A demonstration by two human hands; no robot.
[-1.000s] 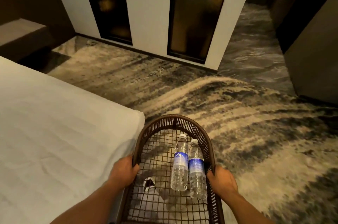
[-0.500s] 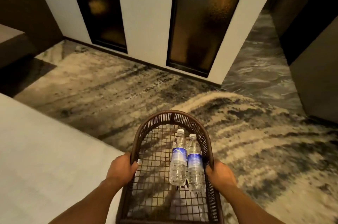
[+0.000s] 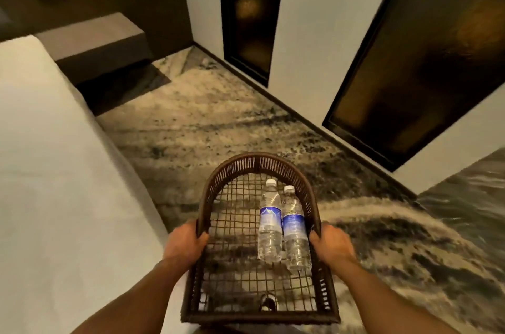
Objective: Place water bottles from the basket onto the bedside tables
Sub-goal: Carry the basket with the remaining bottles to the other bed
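Brown woven cane runs under the fingers (image 3: 203,237) of the left hand (image 3: 183,243), which curl over the left rim of the basket (image 3: 257,161) and clamp it; only the thumb and knuckles show, the fingertips being tucked behind the wall. The right hand (image 3: 332,245) clamps the opposite rim the same way, its fingers wrapped over the edge and mostly hidden on the inner side. Both forearms run off the bottom of the frame.

Between the hands, the basket is held level above the floor, its far end rounded and its near end square. Its floor is an open wire grid, so the carpet (image 3: 207,118) shows through. Two clear water bottles lie on that grid toward the right side, touching along their length, with white caps pointing away from the person and blue labels around their middles: the left bottle (image 3: 270,220) sits slightly farther forward than the right bottle (image 3: 294,230). A small dark shape under the grid near the front edge is too unclear to name.

Left of the basket is a white bed (image 3: 49,170), cut off by the frame. Beyond its far corner stands a low dark bedside table (image 3: 93,36), its top bare in the part visible. The wall (image 3: 308,41) to the right carries dark panels (image 3: 252,6) with blurred amber reflections.
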